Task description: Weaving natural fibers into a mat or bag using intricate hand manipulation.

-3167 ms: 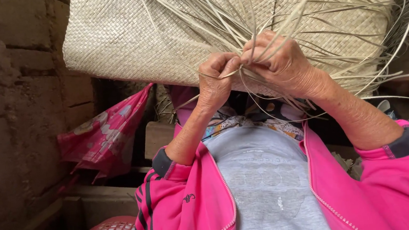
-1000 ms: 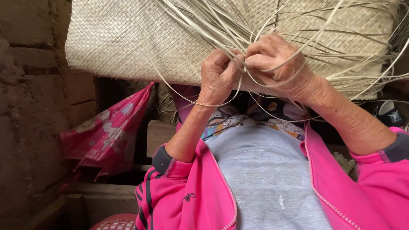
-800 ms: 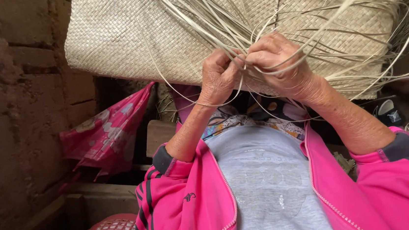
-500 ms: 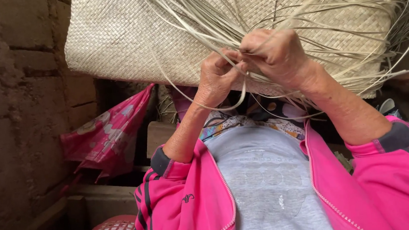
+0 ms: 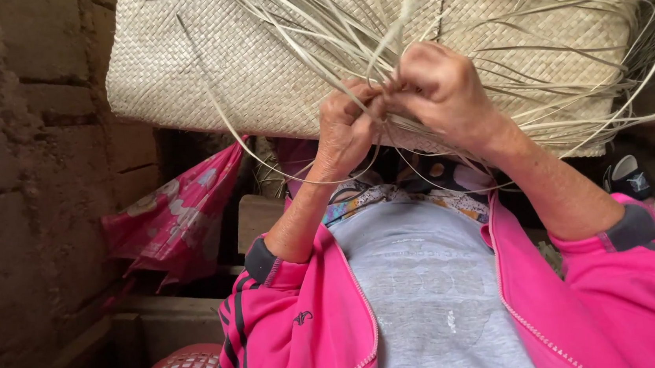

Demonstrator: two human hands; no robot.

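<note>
At far left stands a rough brown block wall (image 5: 17, 156), with a folded pink patterned cloth (image 5: 169, 221) beside it. The pale woven palm-leaf mat (image 5: 198, 61) is propped up in front of the person, its loose flat straw strips (image 5: 314, 27) fanning from the unfinished edge. The left hand (image 5: 346, 127) has its fingers curled tight on a few strips. The right hand (image 5: 446, 91), touching it, is closed, pinching others. To weave well, keep each strip flat, taut and snug against the finished rows.
</note>
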